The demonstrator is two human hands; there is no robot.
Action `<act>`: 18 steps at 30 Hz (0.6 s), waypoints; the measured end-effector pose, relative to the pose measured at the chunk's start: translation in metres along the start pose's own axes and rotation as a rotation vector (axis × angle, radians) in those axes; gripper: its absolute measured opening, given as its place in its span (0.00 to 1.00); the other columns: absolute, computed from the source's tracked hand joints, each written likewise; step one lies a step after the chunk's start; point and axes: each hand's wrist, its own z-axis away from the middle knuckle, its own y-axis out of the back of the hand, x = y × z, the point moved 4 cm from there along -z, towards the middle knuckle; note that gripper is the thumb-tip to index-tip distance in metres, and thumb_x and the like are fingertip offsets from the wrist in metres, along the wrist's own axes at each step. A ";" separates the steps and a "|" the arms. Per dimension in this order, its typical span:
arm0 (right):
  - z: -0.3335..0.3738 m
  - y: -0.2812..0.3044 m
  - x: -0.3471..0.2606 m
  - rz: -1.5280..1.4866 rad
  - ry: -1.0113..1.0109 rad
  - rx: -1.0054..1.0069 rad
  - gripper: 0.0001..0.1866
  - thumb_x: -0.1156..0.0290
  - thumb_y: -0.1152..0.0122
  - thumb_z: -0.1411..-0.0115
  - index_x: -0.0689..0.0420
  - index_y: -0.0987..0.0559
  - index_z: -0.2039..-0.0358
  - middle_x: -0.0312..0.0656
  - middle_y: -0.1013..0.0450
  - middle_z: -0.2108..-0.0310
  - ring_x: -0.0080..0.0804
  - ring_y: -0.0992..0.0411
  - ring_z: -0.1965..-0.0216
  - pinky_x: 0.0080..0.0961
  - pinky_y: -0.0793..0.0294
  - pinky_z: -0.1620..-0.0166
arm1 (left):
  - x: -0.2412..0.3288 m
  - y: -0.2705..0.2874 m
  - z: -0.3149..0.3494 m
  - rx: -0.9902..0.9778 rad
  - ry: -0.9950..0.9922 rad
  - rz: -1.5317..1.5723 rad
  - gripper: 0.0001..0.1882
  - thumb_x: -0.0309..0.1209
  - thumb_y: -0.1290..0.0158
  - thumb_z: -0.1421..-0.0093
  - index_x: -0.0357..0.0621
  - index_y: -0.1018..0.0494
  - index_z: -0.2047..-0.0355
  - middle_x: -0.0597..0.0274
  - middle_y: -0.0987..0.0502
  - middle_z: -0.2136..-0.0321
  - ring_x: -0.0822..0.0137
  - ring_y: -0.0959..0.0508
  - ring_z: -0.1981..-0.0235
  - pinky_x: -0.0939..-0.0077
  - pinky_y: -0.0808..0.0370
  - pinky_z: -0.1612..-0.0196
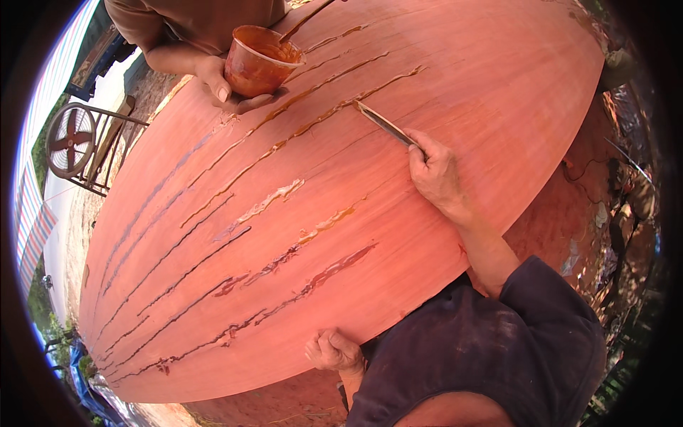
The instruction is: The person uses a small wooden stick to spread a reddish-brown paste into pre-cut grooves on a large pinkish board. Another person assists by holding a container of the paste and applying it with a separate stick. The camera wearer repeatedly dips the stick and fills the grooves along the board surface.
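A large reddish wooden slab [398,235] fills the middle, marked by long dark cracks, several smeared with orange-brown or reddish paste. My right hand [434,169] grips a narrow flat scraper [384,123]. The scraper's pale tip touches the slab beside the end of a paste-filled crack [313,122]. At the slab's near edge, my left hand [333,350] rests with its fingers curled in and nothing visible in them. Across the slab, a co-worker's hand [212,77] holds a clear plastic tub [252,67] of orange-brown paste, with a stick [302,21] standing in it.
The co-worker [206,25] stands at the far left side of the slab. A round metal fan [71,140] on a frame stands beyond the left edge. Striped sheeting [34,220] hangs at far left. Rubble and debris [626,206] lie on the ground at right.
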 end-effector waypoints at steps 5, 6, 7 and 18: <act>0.005 -0.012 -0.010 -0.046 0.004 -0.040 0.14 0.77 0.45 0.35 0.63 0.17 0.52 0.59 0.20 0.64 0.58 0.20 0.63 0.42 0.21 0.61 | 0.001 0.001 0.001 -0.001 0.011 -0.004 0.14 0.34 0.50 0.32 0.47 0.23 0.75 0.59 0.26 0.74 0.52 0.26 0.71 0.58 0.32 0.66; 0.006 -0.014 -0.013 -0.041 -0.011 -0.056 0.14 0.77 0.45 0.35 0.63 0.17 0.52 0.59 0.20 0.64 0.58 0.20 0.63 0.42 0.21 0.61 | 0.000 0.002 0.000 -0.013 0.011 -0.008 0.16 0.37 0.50 0.30 0.46 0.23 0.74 0.58 0.26 0.74 0.52 0.26 0.71 0.57 0.32 0.65; 0.008 -0.016 -0.017 -0.055 0.012 -0.061 0.14 0.77 0.45 0.35 0.63 0.17 0.52 0.59 0.20 0.64 0.57 0.20 0.63 0.42 0.21 0.62 | 0.000 0.002 0.001 -0.025 0.010 -0.013 0.18 0.39 0.51 0.28 0.45 0.23 0.74 0.57 0.26 0.73 0.53 0.26 0.71 0.57 0.31 0.64; 0.016 -0.042 -0.043 -0.078 0.097 -0.111 0.15 0.79 0.44 0.35 0.66 0.18 0.50 0.58 0.19 0.62 0.46 0.18 0.66 0.36 0.21 0.63 | -0.004 0.002 0.003 -0.017 0.005 -0.002 0.13 0.34 0.49 0.33 0.46 0.22 0.74 0.57 0.24 0.73 0.52 0.26 0.71 0.58 0.33 0.65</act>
